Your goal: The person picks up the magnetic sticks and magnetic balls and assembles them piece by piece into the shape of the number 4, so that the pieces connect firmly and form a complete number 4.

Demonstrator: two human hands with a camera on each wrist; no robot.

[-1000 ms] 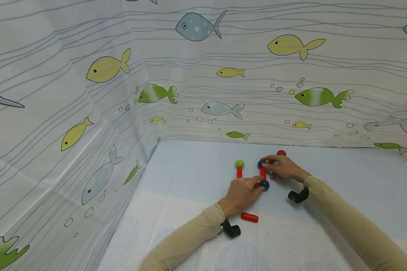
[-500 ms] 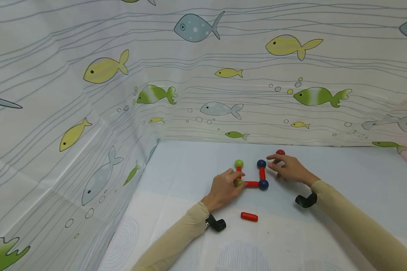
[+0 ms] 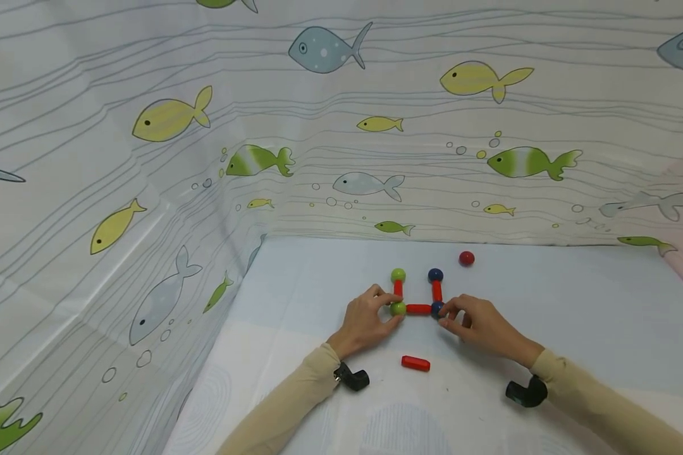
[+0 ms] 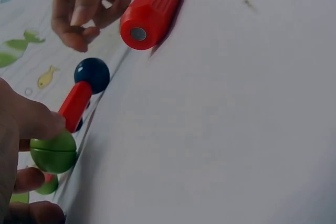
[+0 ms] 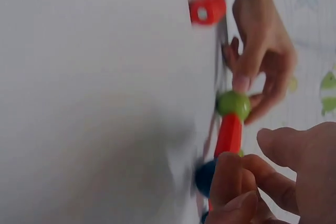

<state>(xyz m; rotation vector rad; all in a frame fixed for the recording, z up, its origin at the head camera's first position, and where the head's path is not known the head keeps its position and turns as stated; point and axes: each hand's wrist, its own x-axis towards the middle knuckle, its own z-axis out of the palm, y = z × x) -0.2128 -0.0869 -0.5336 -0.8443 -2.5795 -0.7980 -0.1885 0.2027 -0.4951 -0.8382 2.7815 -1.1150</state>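
Red magnetic rods and coloured balls form a U on the table in the head view. My left hand pinches the near green ball between thumb and finger. From that ball a red rod runs right to the near blue ball. Two more rods lead away to a far green ball and a far blue ball. At the near blue ball is my right hand, fingers loosely bent; the left wrist view shows a gap between them and the blue ball.
A loose red rod, with a metal disc in its end, lies in front of the U. Behind it to the right sits a red ball. A fish-printed curtain hangs along the back and left table edges.
My left hand has shifted from the near blue ball to the near green ball. My right hand has left the far blue ball and come nearer, down to the near blue one.
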